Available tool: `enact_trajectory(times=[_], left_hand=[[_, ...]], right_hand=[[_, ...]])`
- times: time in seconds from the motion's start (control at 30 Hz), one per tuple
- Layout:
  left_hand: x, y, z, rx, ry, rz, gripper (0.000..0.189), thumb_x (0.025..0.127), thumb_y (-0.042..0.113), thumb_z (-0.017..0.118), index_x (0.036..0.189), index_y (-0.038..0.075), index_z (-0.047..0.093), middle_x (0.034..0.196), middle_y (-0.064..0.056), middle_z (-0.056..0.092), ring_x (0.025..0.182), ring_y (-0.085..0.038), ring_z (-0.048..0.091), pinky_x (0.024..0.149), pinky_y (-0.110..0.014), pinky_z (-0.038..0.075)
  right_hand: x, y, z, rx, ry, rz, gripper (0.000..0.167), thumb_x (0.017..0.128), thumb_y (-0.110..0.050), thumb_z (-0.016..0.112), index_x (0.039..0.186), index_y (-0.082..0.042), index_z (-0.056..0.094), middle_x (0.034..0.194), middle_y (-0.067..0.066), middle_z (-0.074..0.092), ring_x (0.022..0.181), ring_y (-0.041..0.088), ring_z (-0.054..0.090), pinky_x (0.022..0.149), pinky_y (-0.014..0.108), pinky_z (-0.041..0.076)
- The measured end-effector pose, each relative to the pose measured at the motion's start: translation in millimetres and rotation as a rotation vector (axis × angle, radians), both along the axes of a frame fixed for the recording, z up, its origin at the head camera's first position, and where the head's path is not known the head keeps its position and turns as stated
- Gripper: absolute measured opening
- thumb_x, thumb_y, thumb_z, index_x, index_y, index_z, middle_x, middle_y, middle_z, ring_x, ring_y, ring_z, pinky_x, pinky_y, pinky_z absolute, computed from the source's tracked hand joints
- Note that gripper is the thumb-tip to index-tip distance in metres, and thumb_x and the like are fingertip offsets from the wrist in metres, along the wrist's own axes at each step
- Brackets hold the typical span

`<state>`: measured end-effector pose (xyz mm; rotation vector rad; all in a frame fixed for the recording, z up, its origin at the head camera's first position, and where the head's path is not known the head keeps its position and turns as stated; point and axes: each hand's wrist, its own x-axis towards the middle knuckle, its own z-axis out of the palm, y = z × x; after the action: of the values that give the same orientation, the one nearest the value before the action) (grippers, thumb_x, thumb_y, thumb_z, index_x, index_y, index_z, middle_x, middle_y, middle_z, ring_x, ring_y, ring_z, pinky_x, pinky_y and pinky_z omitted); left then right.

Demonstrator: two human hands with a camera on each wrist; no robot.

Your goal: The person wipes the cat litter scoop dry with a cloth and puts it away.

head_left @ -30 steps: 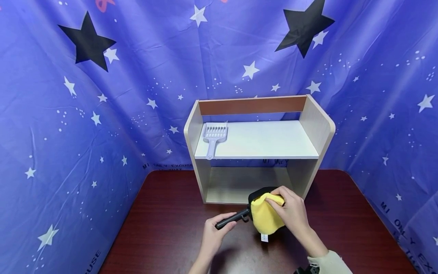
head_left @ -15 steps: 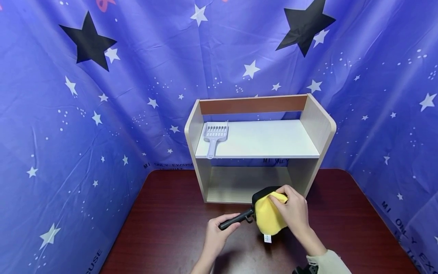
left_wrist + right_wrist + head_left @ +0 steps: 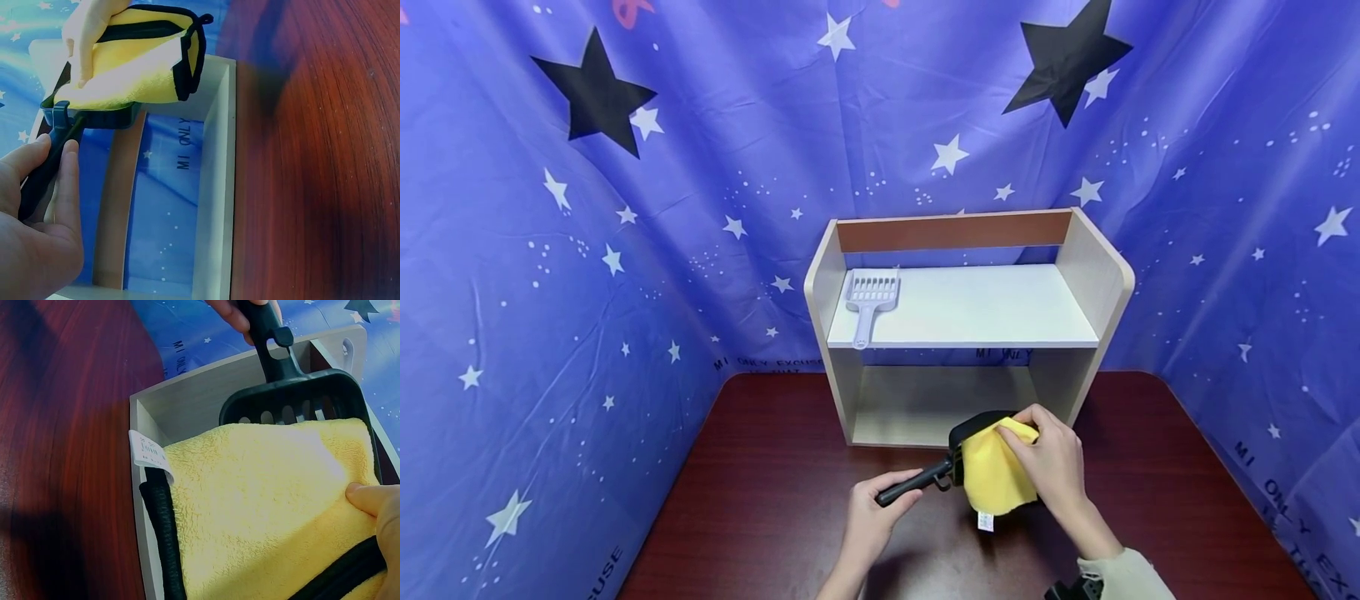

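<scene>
My left hand (image 3: 868, 512) grips the handle of a black slotted litter scoop (image 3: 284, 390), held above the table in front of the shelf. A yellow cloth (image 3: 996, 475) with black edging and a white tag (image 3: 150, 452) lies over the scoop's head and hangs down from it. My right hand (image 3: 1052, 458) pinches the cloth at the scoop's far right side. Slots near the handle show uncovered in the right wrist view, while the cloth hides the rest of the head. In the left wrist view, the cloth (image 3: 137, 84) covers the scoop's upper side.
Behind the hands stands a two-tier shelf (image 3: 966, 304) of pale wood. A light lavender slotted scoop (image 3: 872, 300) lies at the left of its upper board. The dark red-brown table (image 3: 760, 500) is bounded by a blue star-printed curtain (image 3: 715, 167).
The right hand and the cloth have shifted slightly right along the scoop, baring more of its handle end. The left hand and scoop have also moved a little right.
</scene>
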<state>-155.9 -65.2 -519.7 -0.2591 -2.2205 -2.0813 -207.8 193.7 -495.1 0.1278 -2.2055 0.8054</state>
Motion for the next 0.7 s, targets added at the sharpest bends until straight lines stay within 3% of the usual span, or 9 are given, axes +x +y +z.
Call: enact_trajectory(times=[0.5, 0.7], left_hand=[[-1.7, -10.7, -5.1, -0.003, 0.040, 0.006, 0.024, 0.081, 0.012, 0.081, 0.104, 0.006, 0.077, 0.101, -0.014, 0.077, 0.075, 0.001, 0.063, 0.066, -0.014, 0.052], [-1.0, -15.8, -4.9, 0.004, 0.033, 0.024, 0.022, 0.081, 0.005, 0.080, 0.103, 0.006, 0.078, 0.101, -0.013, 0.078, 0.077, 0.001, 0.065, 0.067, -0.013, 0.053]], right_hand=[[-0.1, 6, -0.3, 0.004, -0.020, -0.017, 0.028, 0.066, -0.016, 0.091, 0.075, -0.014, 0.064, 0.068, 0.001, 0.067, 0.056, 0.013, 0.052, 0.050, 0.030, 0.041], [0.5, 8, 1.3, -0.003, -0.010, -0.021, 0.028, 0.066, -0.015, 0.091, 0.075, -0.013, 0.064, 0.068, 0.002, 0.067, 0.056, 0.014, 0.054, 0.050, 0.033, 0.043]])
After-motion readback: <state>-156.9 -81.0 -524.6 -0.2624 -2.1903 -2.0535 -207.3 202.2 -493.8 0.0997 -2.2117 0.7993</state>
